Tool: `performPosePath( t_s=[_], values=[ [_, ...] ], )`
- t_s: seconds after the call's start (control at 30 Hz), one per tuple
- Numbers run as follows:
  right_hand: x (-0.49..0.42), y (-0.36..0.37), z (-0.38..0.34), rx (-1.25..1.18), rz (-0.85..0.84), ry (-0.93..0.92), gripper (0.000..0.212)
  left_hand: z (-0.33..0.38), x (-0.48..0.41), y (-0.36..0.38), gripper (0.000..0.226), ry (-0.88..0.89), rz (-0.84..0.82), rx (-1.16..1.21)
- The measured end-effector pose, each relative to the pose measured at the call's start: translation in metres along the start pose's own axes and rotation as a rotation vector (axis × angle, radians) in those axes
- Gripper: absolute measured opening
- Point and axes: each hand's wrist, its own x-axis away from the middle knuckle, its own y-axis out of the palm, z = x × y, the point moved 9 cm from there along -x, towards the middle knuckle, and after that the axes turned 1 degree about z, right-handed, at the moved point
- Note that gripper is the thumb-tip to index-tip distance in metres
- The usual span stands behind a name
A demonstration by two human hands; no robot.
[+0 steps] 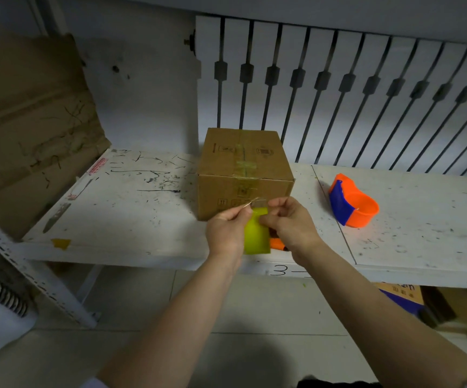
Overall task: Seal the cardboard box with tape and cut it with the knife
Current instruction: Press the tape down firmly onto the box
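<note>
So your cardboard box (245, 172) is sitting on the scuffed white shelf (120, 208), flaps closed, with a strip of yellowish tape already running down the middle of its top and over the front face. Both your hands are right in front of it, down near its bottom front edge.

Your left hand (226, 233) is pinched shut on the upper corner of a yellow-green piece of tape (256, 233), and your right hand (288, 222) is closed on the other top corner, fingers curled in. The piece hangs between the two hands, just below the box's front face. Can't tell if its top edge is actually touching the cardboard.

Something orange (278, 244) pokes out from under your right wrist on the shelf; probably the knife, but too much is hidden to be sure.

The orange and blue tape dispenser (352, 204) lies well off to the right of the box, on the shelf, nobody touching it.
</note>
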Motion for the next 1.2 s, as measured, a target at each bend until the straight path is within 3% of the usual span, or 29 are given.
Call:
performPosePath(
  t_s=[0.2,0.33,0.4,0.63,0.9,1.03,1.1,1.2],
  values=[
    [-0.013,-0.043,-0.011,0.272,0.087,-0.125,0.029,-0.013,0.006,0.044,0.026,0.043,-0.214,-0.234],
    [-0.024,-0.077,-0.006,0.411,0.176,-0.166,0.029,-0.008,0.004,0.062,0.028,0.278,-0.213,-0.561],
    [-0.031,-0.091,-0.005,0.565,0.217,-0.22,0.031,-0.011,-0.001,0.065,0.026,0.299,-0.191,-0.64],
    [-0.059,-0.084,0.019,1.056,0.187,-0.286,0.033,-0.019,-0.021,0.053,0.01,0.233,-0.134,-0.64],
    [-0.063,-0.077,0.028,1.077,0.18,-0.22,0.025,-0.003,-0.024,0.029,0.009,0.289,-0.073,-0.672],
    [-0.039,-0.057,-0.031,0.961,0.395,-0.545,0.028,0.052,-0.014,0.012,0.013,0.661,0.145,-0.756],
    [-0.031,-0.034,-0.055,0.928,0.381,-0.68,0.031,0.083,-0.009,0.009,0.02,0.868,0.231,-0.766],
    [-0.035,-0.004,-0.067,0.964,0.296,-0.745,0.04,0.11,-0.022,0.019,0.036,1.02,0.19,-0.93]
  ],
)
